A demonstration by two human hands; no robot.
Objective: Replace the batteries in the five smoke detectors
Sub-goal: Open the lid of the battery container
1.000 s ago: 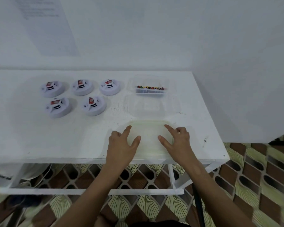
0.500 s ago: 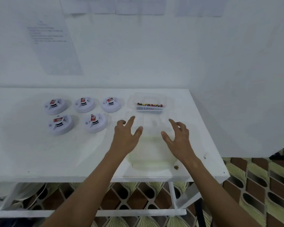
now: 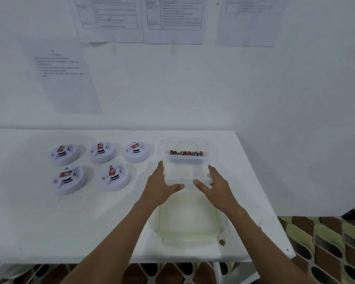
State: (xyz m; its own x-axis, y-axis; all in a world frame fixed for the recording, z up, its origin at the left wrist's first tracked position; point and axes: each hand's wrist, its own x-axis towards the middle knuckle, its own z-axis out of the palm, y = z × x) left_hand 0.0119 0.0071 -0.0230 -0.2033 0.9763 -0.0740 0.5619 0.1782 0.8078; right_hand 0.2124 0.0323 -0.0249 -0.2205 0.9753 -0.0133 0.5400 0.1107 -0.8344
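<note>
A clear tub (image 3: 188, 226) sits nearest, nothing visible in it; left hand (image 3: 159, 186) and right hand (image 3: 215, 186) reach past it, fingers spread, holding nothing. Beyond, a clear box (image 3: 186, 158) holds batteries (image 3: 186, 153). Five round white smoke detectors (image 3: 115, 177) lie left on the white table (image 3: 29, 222), papered wall (image 3: 152, 78) behind

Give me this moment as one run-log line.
phase: reaching for clear box | left hand: open | right hand: open | batteries: in far tray | detectors: five, untouched

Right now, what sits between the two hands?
Head view: a clear empty plastic container, between left hand and right hand; contact unclear.
</note>
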